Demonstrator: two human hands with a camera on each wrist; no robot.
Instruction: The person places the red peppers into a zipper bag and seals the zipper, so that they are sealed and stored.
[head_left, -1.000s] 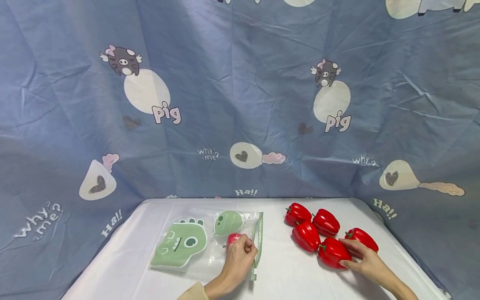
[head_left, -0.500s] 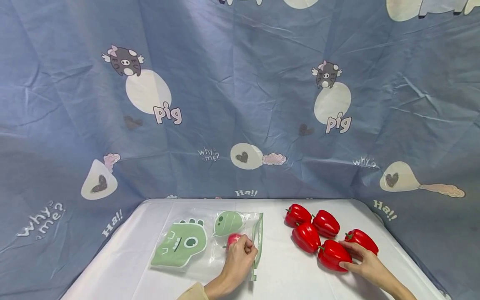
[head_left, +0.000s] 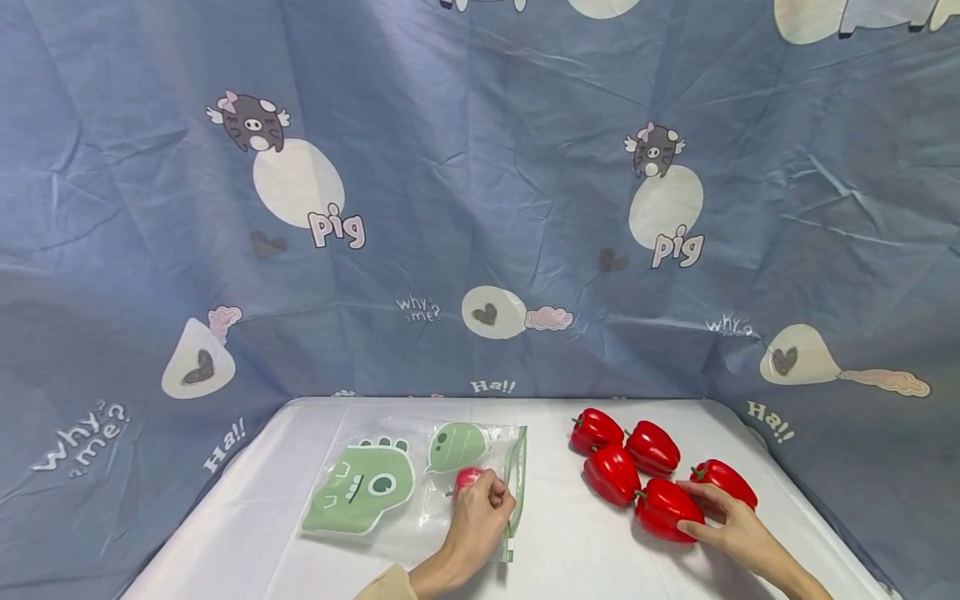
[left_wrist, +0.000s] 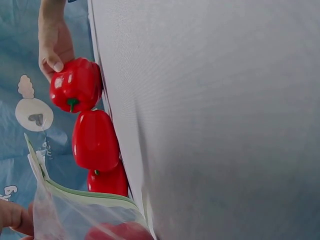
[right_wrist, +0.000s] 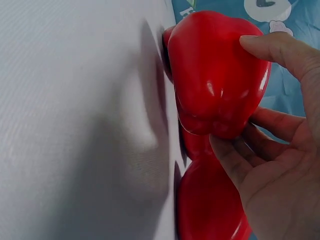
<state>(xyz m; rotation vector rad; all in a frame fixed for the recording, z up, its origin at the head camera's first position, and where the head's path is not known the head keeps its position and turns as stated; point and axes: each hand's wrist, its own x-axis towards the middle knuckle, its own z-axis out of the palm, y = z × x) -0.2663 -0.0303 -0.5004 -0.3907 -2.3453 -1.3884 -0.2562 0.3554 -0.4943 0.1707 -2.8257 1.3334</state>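
My left hand (head_left: 480, 517) pinches the upper layer of a clear zip bag (head_left: 431, 537) near its green-edged mouth, which faces right. Green dinosaur shapes are printed on the bag. Inside it, partly hidden by the left hand, a red bell pepper (head_left: 467, 477) shows through the plastic. In the left wrist view the bag's mouth (left_wrist: 90, 196) is lifted and gapes. At the right, my right hand (head_left: 731, 525) grips another red bell pepper (head_left: 666, 510), thumb on one side and fingers on the other. Its green stem (left_wrist: 72, 102) points left, toward the bag.
Three red bell peppers, one of them nearest (head_left: 612, 475), cluster beyond the gripped one. Another bell pepper (head_left: 724, 482) lies just behind the right hand. All rest on a white-covered table (head_left: 558, 533), with a blue printed curtain (head_left: 480, 208) hanging along its back and sides.
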